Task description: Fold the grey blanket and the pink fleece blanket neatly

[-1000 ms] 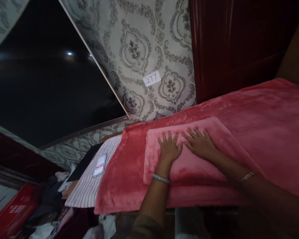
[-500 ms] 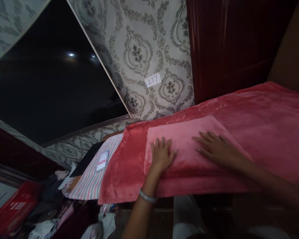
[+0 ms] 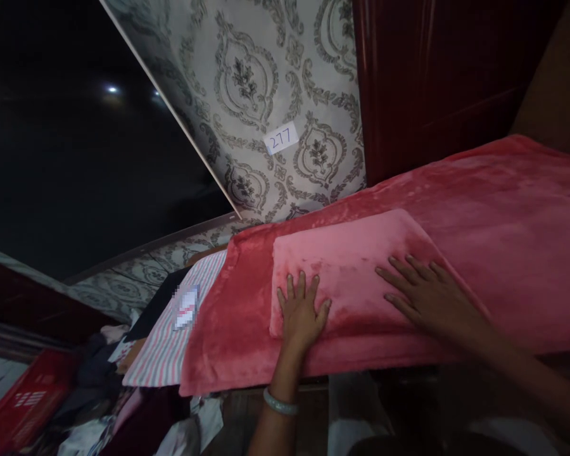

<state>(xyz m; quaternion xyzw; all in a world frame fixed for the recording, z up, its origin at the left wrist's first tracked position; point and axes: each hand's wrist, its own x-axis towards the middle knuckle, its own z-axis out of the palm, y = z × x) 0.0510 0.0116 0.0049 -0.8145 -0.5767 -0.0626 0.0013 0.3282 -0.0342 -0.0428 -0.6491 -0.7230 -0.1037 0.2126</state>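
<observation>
A plush pink fabric piece, folded into a rough rectangle (image 3: pixel 346 240), lies on a larger red-pink plush blanket (image 3: pixel 228 335) spread over a long surface. My left hand (image 3: pixel 303 313) rests flat on the left part of the folded piece, fingers spread, a pale bangle on the wrist. On its right part lies my right hand (image 3: pixel 427 291), palm down with fingers apart. Neither hand grips anything. Darker brushed marks show in the pile near both hands.
A striped cloth (image 3: pixel 171 345) with a small packet on it sticks out at the left. Beyond are a large dark screen (image 3: pixel 90 152), patterned wallpaper with a "277" label (image 3: pixel 281 137), and a dark red wooden panel (image 3: pixel 437 82). A red basket (image 3: pixel 33 399) and heaped clothes sit lower left.
My right hand has slid right and slightly down over the folded piece, fingers spreading wider. The left hand has moved slightly down. The camera view has shifted a little.
</observation>
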